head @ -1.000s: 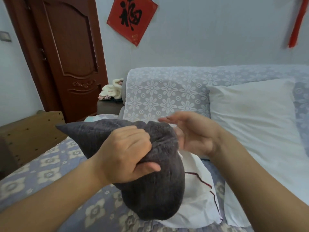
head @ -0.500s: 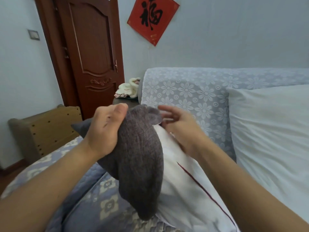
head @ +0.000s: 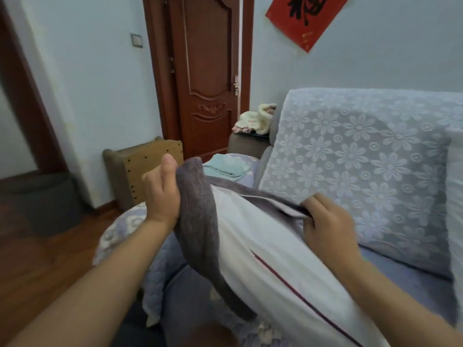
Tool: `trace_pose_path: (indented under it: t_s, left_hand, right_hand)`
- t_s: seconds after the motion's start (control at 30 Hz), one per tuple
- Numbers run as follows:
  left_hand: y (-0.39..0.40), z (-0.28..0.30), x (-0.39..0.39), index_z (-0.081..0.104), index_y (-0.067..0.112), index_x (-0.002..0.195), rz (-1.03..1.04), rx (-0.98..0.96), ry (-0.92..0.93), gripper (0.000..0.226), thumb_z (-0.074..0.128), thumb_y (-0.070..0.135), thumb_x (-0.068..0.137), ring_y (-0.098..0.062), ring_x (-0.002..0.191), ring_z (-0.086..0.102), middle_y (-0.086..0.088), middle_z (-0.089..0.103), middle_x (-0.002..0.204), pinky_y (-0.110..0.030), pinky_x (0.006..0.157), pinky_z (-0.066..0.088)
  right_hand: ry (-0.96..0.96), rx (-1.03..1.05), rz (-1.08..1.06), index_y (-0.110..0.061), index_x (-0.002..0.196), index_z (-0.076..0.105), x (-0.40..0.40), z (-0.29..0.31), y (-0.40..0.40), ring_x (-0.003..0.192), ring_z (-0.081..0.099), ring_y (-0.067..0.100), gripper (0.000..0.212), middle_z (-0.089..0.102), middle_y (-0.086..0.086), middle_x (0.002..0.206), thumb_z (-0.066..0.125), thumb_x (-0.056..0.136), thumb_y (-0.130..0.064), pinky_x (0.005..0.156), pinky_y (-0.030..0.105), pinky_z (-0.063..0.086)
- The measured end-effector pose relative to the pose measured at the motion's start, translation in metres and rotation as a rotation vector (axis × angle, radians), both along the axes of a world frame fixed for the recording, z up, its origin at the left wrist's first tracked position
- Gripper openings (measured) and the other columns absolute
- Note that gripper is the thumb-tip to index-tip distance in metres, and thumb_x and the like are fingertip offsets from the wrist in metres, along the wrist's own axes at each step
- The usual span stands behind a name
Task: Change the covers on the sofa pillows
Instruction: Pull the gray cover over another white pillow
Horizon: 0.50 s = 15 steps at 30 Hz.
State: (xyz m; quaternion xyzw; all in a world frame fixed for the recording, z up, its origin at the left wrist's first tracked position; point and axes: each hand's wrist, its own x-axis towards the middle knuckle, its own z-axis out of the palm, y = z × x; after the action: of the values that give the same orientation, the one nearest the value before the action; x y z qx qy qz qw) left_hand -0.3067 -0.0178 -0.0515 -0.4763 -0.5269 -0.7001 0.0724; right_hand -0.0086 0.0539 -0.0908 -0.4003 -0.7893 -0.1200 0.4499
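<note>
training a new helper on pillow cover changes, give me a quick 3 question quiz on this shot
1. True or false: the grey cover is fully off the white pillow insert.
2. Which of the hands grips the cover's edge on the side nearer the door? A) left hand B) right hand C) neither
3. Fill in: a folded pale ____ cloth lies on the sofa seat beyond the pillow.

Key
1. False: the cover wraps the insert's left side and top end.
2. A: the left hand grips it there; the right hand holds the open edge near the floral sofa back.
3. Green.
</note>
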Motion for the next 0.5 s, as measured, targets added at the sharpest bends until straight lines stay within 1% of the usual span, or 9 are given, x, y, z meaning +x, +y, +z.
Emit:
trace_pose_path:
  t_s: [0.07,0.17,0.2,0.27,0.3,0.37,0.43,0.47,0.5]
  left_hand:
    - [0.011,-0.019,-0.013,0.049,0.022,0.059,0.063,-0.018,-0.176,0.053,0.035,0.04,0.107,-0.035,0.06,0.05,-0.01,0.051,0.06,-0.05,0.06,0.049]
    - [0.027,-0.027,-0.007,0.041,0.017,0.067,0.14,-0.146,-0.373,0.041,0.039,0.034,0.105,-0.026,0.075,0.055,0.0,0.05,0.066,-0.05,0.077,0.053]
    - [0.036,-0.027,0.0,0.04,0.02,0.069,0.133,-0.195,-0.361,0.038,0.036,0.041,0.101,-0.028,0.081,0.057,0.0,0.053,0.072,-0.049,0.082,0.052]
    - [0.052,-0.028,0.016,0.039,0.028,0.069,0.067,-0.265,-0.272,0.035,0.029,0.051,0.093,-0.034,0.083,0.054,-0.006,0.053,0.078,-0.047,0.083,0.048]
    - [0.061,-0.029,0.022,0.042,0.028,0.067,0.015,-0.283,-0.236,0.038,0.03,0.053,0.093,-0.036,0.082,0.052,-0.007,0.054,0.075,-0.048,0.082,0.047]
    - [0.083,-0.041,0.024,0.058,0.024,0.069,-0.147,-0.393,-0.214,0.043,0.041,0.05,0.098,-0.03,0.083,0.057,-0.006,0.063,0.079,-0.048,0.086,0.048]
    - [0.097,-0.06,0.016,0.071,0.026,0.1,-0.252,-0.594,-0.165,0.031,0.044,0.042,0.104,-0.026,0.103,0.063,-0.007,0.071,0.108,-0.046,0.098,0.05]
    - [0.1,-0.075,0.013,0.066,0.025,0.117,-0.286,-0.702,-0.225,0.032,0.04,0.041,0.107,-0.026,0.112,0.062,-0.006,0.067,0.123,-0.047,0.101,0.05]
    - [0.095,-0.088,0.013,0.058,0.026,0.131,-0.337,-0.805,-0.371,0.039,0.037,0.048,0.106,-0.024,0.116,0.059,-0.002,0.06,0.133,-0.05,0.099,0.053]
  right_hand:
    - [0.072,0.092,0.155,-0.003,0.071,0.06,-0.008,0.001,-0.037,0.059,0.049,0.032,0.018,0.054,0.01,0.069,0.042,0.069,-0.001,0.053,0.04,0.033]
    - [0.168,0.129,0.352,0.0,0.072,0.062,-0.011,0.03,-0.075,0.06,0.046,0.021,0.027,0.054,0.006,0.064,0.035,0.069,0.0,0.054,0.032,0.032]
    - [0.186,0.119,0.404,0.0,0.073,0.063,-0.013,0.042,-0.084,0.061,0.045,0.015,0.028,0.053,0.003,0.064,0.035,0.069,-0.001,0.055,0.027,0.034]
    - [0.177,0.045,0.454,-0.007,0.077,0.065,-0.018,0.056,-0.095,0.065,0.046,0.004,0.026,0.054,-0.006,0.069,0.041,0.069,-0.004,0.061,0.016,0.037]
    - [0.143,-0.023,0.432,-0.013,0.081,0.064,-0.021,0.051,-0.092,0.069,0.051,0.003,0.022,0.057,-0.009,0.073,0.045,0.071,-0.009,0.065,0.016,0.041]
    - [-0.049,-0.163,0.284,-0.022,0.084,0.057,-0.027,0.015,-0.081,0.072,0.062,0.017,0.012,0.06,-0.007,0.08,0.047,0.079,-0.028,0.063,0.034,0.05]
    - [-0.305,-0.241,0.073,-0.026,0.086,0.055,-0.023,-0.044,-0.06,0.062,0.061,0.026,0.014,0.054,-0.004,0.079,0.049,0.084,-0.039,0.049,0.037,0.046]
    - [-0.393,-0.302,0.002,-0.027,0.092,0.058,-0.017,-0.078,-0.05,0.062,0.06,0.025,0.012,0.051,-0.004,0.081,0.055,0.084,-0.036,0.05,0.037,0.046]
    - [-0.443,-0.336,-0.033,-0.027,0.101,0.062,-0.011,-0.11,-0.041,0.067,0.058,0.023,0.021,0.049,-0.004,0.084,0.063,0.081,-0.029,0.054,0.036,0.048]
